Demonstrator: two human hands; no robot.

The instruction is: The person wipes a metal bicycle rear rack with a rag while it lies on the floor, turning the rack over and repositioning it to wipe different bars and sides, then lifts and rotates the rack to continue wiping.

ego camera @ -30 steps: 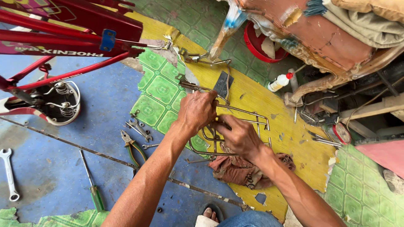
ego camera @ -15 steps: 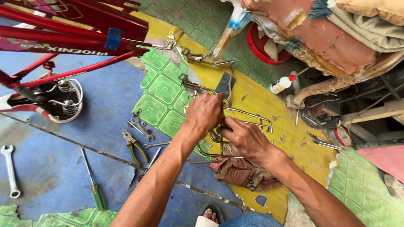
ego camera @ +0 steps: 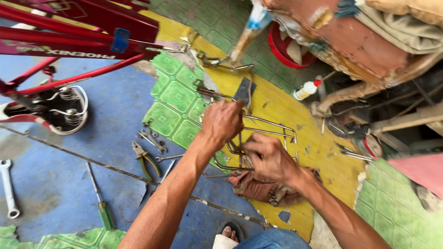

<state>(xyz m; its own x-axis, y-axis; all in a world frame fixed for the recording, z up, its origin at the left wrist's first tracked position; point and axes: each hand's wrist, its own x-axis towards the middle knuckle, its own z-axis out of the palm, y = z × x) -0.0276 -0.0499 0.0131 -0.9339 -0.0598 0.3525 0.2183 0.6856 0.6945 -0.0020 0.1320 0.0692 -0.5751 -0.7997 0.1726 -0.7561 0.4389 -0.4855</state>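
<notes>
My left hand [ego camera: 223,121] is closed around the top of a bent metal wire rack [ego camera: 272,131] that lies on the yellow part of the floor. My right hand [ego camera: 269,157] grips the same rack's lower rods just below, a little blurred. A brown rag [ego camera: 258,188] lies under my right wrist. Green-handled pliers [ego camera: 145,159] and small spanners [ego camera: 152,137] rest on the floor left of my left forearm.
A red bicycle frame [ego camera: 78,34] with an upturned saddle [ego camera: 60,108] fills the upper left. A screwdriver [ego camera: 99,200] and a spanner [ego camera: 7,184] lie on the blue floor. A white bottle [ego camera: 305,91], a red basin [ego camera: 288,50] and a worn chair [ego camera: 369,41] stand at right.
Both hands have stayed on the wire rack; my right hand has shifted slightly along its lower rods. The view has moved a little.
</notes>
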